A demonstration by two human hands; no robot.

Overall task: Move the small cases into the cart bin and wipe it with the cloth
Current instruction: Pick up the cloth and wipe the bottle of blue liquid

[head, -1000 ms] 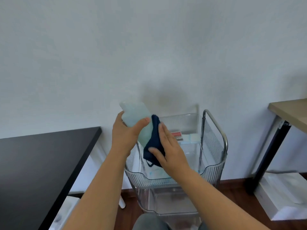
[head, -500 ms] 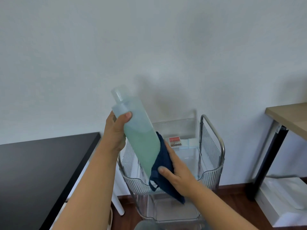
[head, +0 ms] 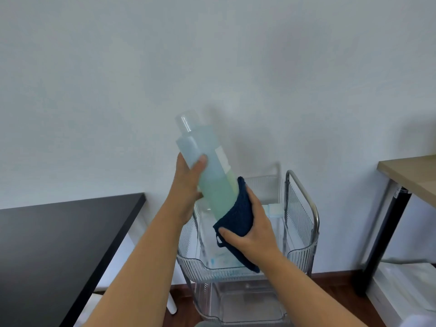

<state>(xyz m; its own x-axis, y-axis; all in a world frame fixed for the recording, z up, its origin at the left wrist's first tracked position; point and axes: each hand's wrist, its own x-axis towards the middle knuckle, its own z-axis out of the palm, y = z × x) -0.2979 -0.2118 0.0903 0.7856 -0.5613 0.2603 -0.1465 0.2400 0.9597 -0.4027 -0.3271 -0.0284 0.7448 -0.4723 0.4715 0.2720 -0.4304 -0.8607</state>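
At frame centre, the left hand (head: 188,185) now grips a raised translucent bottle (head: 207,171); the right hand (head: 250,227) presses the navy cloth (head: 236,218) around its base, wiping downward.

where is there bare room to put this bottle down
The black table at left shows a wide bare top. The wooden table at right shows a bare corner. The top cart bin is crowded: the left hand holds the bottle over it, the right hand presses the cloth on it.

Tilted pale bottle (head: 212,175) in left hand (head: 187,185); dark blue cloth (head: 236,218) in right hand (head: 252,232), above clear cart bin (head: 236,272)
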